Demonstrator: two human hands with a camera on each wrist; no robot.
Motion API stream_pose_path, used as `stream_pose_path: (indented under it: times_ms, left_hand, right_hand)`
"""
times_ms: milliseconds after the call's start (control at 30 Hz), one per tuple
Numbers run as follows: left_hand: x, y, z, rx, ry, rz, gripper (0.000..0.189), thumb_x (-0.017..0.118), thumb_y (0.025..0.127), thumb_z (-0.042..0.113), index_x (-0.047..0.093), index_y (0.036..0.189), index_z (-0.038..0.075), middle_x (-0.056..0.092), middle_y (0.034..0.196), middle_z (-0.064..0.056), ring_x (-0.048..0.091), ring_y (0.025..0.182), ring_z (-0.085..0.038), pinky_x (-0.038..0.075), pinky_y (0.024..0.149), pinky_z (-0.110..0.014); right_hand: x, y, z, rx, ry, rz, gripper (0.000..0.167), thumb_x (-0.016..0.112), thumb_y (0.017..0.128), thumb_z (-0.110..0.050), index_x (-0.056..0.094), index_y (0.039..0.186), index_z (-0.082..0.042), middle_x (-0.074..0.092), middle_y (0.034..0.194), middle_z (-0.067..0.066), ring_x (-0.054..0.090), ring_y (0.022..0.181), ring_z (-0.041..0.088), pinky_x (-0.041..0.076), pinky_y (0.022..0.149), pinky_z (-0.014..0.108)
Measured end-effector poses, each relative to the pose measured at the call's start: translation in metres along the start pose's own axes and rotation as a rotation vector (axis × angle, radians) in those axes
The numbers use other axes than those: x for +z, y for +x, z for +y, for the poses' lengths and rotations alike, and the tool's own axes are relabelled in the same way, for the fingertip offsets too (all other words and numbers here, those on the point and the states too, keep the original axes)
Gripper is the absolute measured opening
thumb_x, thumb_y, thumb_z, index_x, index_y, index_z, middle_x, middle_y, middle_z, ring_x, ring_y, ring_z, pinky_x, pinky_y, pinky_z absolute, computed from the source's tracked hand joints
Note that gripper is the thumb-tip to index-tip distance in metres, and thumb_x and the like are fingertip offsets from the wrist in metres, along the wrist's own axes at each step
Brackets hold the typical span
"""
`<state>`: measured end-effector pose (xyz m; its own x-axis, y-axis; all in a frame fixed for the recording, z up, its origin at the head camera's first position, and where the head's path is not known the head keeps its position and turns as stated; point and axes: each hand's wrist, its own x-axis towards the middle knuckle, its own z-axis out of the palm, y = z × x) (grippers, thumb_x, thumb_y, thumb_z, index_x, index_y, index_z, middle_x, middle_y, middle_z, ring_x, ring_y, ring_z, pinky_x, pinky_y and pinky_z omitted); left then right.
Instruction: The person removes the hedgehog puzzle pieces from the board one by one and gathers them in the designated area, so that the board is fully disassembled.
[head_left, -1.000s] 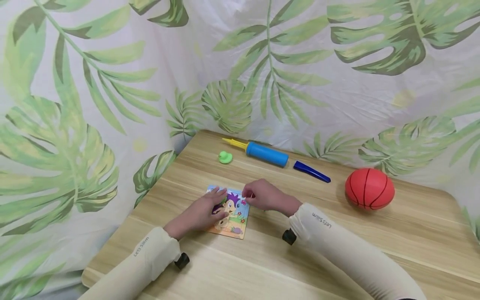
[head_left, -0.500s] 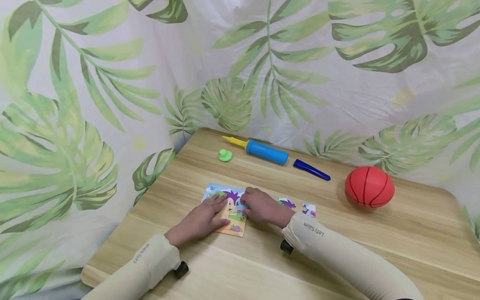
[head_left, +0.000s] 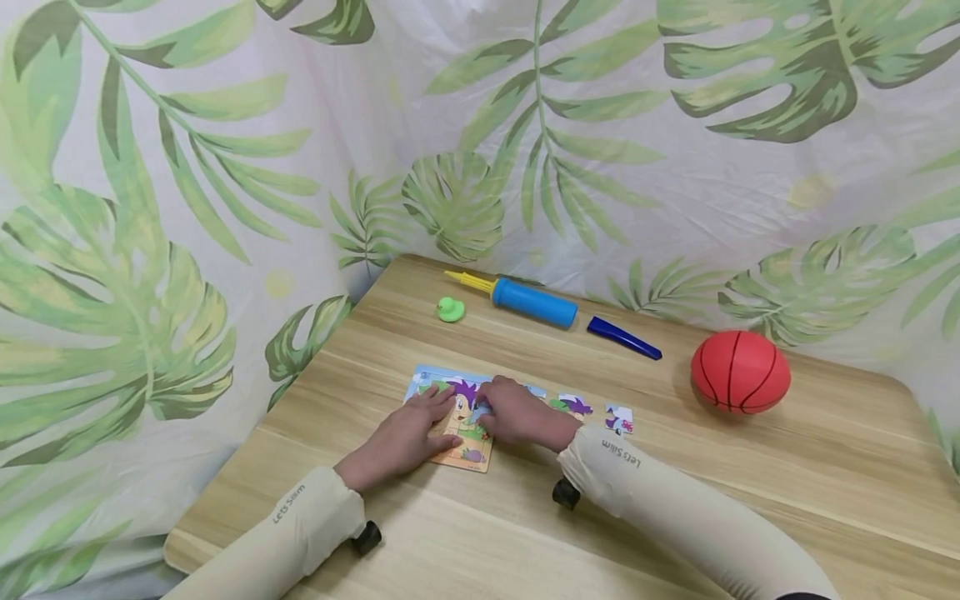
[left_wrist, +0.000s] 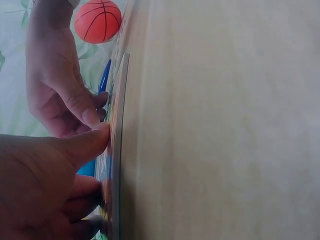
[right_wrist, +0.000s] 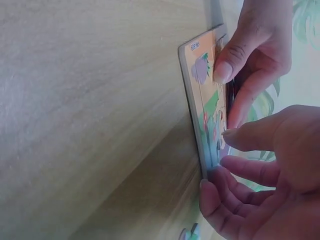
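Two hands rest on one puzzle (head_left: 463,412), which lies on the surface (head_left: 480,542), left of centre. Left hand (head_left: 401,437): fingers laid across the puzzle's left part, grip apart. Duck (head_left: 451,310): green, beyond the puzzle on the far side. Right hand (head_left: 517,411): fingertips at the puzzle's right edge; whether its grip is clamped on a piece cannot be told. Pump (head_left: 534,302): far edge, yellow nozzle pointing left. Three loose pieces (head_left: 573,406): right of the puzzle, in a row. Blue object (head_left: 624,337): right of the pump. Ball (head_left: 740,372): red, furthest right.
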<state>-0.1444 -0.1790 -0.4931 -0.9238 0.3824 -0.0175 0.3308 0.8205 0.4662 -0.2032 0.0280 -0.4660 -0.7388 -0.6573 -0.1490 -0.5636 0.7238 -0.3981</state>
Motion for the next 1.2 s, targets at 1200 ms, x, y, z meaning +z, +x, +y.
stream_pose_path:
  times_ms: [1200]
  left_hand:
    - [0.002,0.003,0.004,-0.004,0.028,0.000,0.068,0.072,0.092,0.036,0.049,0.145,-0.001,0.039,0.160,-0.013,0.032,0.150,-0.040,0.032,0.120,-0.058]
  right_hand:
    - [-0.078,-0.138,0.123,0.110,0.337,0.025,0.017,0.064,0.094,-0.002,0.071,0.110,-0.005,0.070,0.080,0.004,0.068,0.070,0.016,0.061,0.065,0.035]
